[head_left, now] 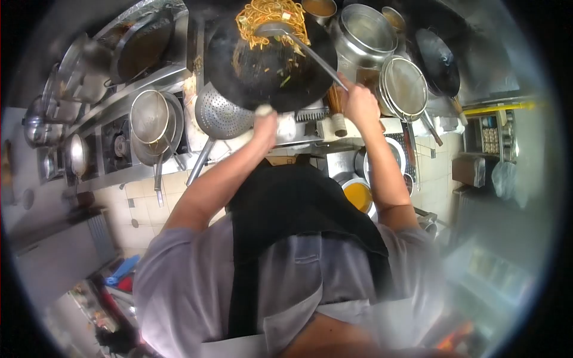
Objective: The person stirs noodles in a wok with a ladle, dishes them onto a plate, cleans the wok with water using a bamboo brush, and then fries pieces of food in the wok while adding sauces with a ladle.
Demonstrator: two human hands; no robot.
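My right hand is closed round the long handle of a metal ladle. The ladle's bowl lies against a heap of fried noodles at the far side of a large black wok. My left hand, a little blurred, is closed at the wok's near edge, with a small whitish patch, perhaps cloth, at its fingers. Bits of vegetable and noodle are scattered over the wok's dark inside. Left of that hand rests a perforated metal strainer, its handle pointing toward me.
Metal pots and stacked wire strainers stand at the right. Another wok sits farther right. On the left are a stove burner and more strainers. A bowl of orange-yellow liquid is near my right forearm.
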